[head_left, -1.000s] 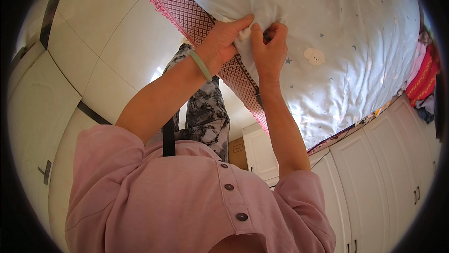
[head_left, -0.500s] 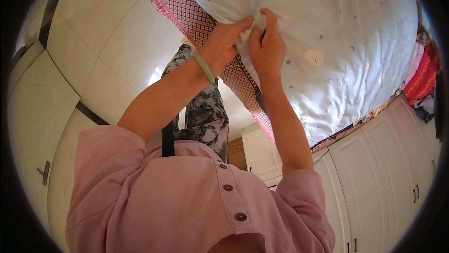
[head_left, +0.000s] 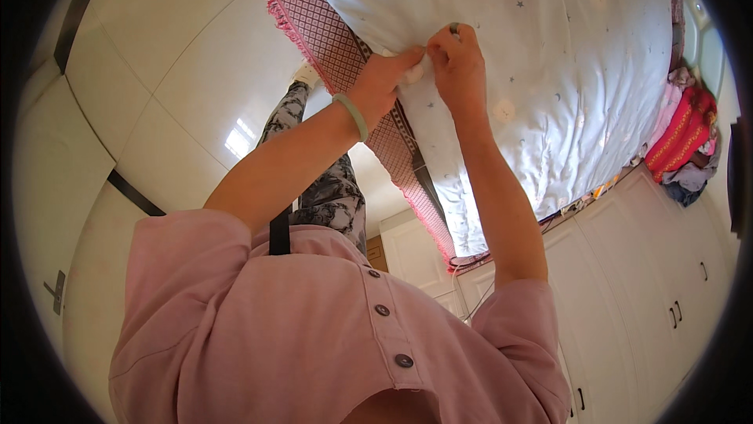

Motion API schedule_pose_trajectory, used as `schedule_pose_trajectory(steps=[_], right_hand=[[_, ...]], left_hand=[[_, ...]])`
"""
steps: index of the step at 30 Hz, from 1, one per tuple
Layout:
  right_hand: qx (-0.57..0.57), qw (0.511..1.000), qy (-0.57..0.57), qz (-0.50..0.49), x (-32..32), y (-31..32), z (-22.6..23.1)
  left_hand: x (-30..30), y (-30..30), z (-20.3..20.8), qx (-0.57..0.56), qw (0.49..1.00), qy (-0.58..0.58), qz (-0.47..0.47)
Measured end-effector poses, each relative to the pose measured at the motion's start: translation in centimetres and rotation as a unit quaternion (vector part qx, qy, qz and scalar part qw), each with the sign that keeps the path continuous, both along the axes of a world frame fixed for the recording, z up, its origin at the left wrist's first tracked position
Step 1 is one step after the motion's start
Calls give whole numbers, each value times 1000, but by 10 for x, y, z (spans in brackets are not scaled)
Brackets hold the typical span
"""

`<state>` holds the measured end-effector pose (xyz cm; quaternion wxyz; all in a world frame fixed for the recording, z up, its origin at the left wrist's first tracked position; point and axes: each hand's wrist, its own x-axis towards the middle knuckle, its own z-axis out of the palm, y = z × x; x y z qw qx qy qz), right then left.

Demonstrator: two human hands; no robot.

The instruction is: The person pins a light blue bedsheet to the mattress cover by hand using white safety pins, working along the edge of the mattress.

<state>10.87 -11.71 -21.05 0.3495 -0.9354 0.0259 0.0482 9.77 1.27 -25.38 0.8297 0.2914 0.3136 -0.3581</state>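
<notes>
Pink top: the nearest thing, filling the lower part of the view (head_left: 259, 322); dark buttons (head_left: 382, 310) run down its front; a black strap (head_left: 280, 234) hangs below the chest.
Patterned trousers: grey and black (head_left: 333, 200), showing beyond the top and behind the left forearm.
Left hand: (head_left: 386, 79) gripping a small white bunch (head_left: 412, 75), thumb laid along it, other fingers mostly hidden; a pale green bangle (head_left: 351, 116) circles the wrist.
Right hand: (head_left: 459, 59) closed, fingers curled in and tips drawn together just beside the left thumb; whether they nip any cloth I cannot tell; a ring (head_left: 453, 28) sits on one finger.
Pale quilt: (head_left: 541, 110) spread under both hands, dotted with stars, its near edge at the white bunch; creased toward the right.
Fringed cover: pink and dark lattice (head_left: 333, 40), showing along the quilt's edge.
Room beyond: pale floor tiles (head_left: 180, 87) at left; white cabinets (head_left: 627, 259) at right; a red cloth (head_left: 682, 134) heaped past the quilt.
</notes>
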Motion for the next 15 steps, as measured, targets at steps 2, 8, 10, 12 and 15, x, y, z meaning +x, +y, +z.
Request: schedule_pose_trajectory(steps=[2,8,10,12,15], right_hand=[[15,1000,-8,-17,22,7,3],[202,939,272,-52,89,12,19],[170,957,231,-50,109,15,22],[182,963,189,-55,139,20,32],[252,955,144,-63,180,34,38]], left_hand=[[9,2,13,6,999,29,-11],[0,2,2,-12,998,62,-5],[0,-2,-3,7,998,61,-2],[-2,-5,-9,11,996,85,-9],[1,-3,-16,10,993,113,-27]])
